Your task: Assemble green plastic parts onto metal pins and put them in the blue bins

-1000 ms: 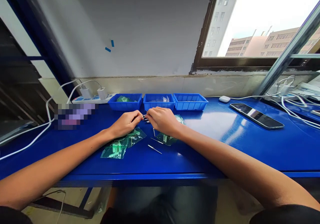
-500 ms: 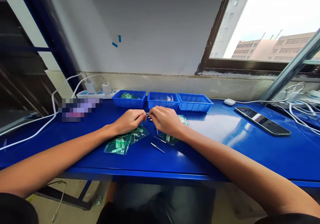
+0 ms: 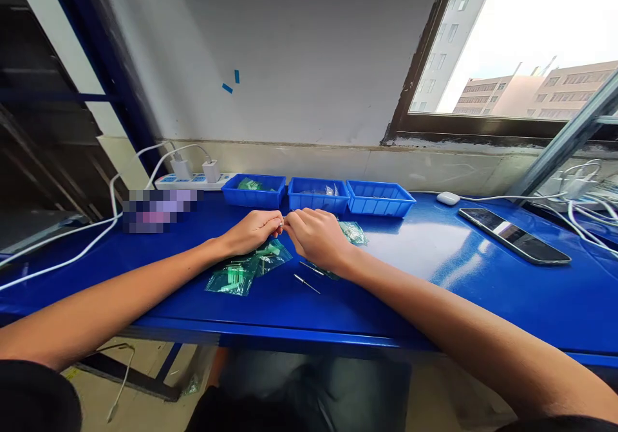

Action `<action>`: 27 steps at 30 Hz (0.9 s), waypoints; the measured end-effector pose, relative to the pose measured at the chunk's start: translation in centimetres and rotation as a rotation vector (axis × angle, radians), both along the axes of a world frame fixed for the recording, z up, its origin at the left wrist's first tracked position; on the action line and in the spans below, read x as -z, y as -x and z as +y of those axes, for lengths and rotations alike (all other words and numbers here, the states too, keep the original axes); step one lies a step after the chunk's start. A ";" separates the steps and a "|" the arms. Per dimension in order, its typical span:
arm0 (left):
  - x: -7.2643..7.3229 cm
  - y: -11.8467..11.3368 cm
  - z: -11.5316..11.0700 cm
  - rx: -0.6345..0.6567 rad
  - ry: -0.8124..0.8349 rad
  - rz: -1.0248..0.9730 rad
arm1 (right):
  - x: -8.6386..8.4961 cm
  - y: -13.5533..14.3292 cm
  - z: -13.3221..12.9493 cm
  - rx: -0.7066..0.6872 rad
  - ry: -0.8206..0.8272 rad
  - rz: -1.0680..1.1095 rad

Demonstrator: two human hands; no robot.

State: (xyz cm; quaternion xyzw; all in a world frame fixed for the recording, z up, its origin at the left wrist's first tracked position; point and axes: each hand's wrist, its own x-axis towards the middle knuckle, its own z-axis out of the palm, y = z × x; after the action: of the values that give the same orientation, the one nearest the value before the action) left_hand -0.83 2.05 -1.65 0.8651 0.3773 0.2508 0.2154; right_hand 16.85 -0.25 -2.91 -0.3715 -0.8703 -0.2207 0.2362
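Observation:
My left hand (image 3: 255,231) and my right hand (image 3: 316,235) meet above the blue table, fingertips together, both closed. A tiny shiny bit shows between them; what they hold is mostly hidden by the fingers. Below my left hand lie small clear bags with green pieces (image 3: 234,276). Another green bag (image 3: 354,233) is partly covered by my right hand. Two thin metal pins lie between the hands and the table's front edge, one pin (image 3: 307,283) nearer the edge and the other (image 3: 311,268) close to my right hand.
Three blue bins stand by the wall: the left bin (image 3: 253,198) with green bags, the middle bin (image 3: 318,202) with clear bags, the right bin (image 3: 381,206). A phone (image 3: 514,235) and white case (image 3: 448,198) lie right; a power strip (image 3: 193,181) and cables are left.
The fingers of both hands have come closer together, and the metal pieces seen between them are now mostly hidden. The view has shifted slightly.

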 end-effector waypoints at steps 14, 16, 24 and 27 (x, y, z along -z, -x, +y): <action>0.0 -0.2 0.1 -0.072 -0.016 -0.165 | -0.1 -0.4 0.1 -0.061 -0.085 -0.002; 0.0 -0.3 0.0 -0.127 -0.054 -0.171 | -0.1 -0.4 0.1 -0.040 -0.110 -0.003; 0.0 -0.4 -0.5 -0.128 -0.099 -0.185 | 0.0 -0.5 0.5 0.048 -0.137 0.116; 0.0 -0.3 -0.6 -0.142 -0.125 -0.188 | -0.3 -0.6 0.4 0.092 -0.097 0.184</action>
State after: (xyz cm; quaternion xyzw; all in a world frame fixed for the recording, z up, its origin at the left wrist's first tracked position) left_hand -0.58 1.46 -1.64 0.8205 0.3995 0.3684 0.1772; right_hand 17.40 0.14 -2.59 -0.4181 -0.8153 -0.2381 0.3223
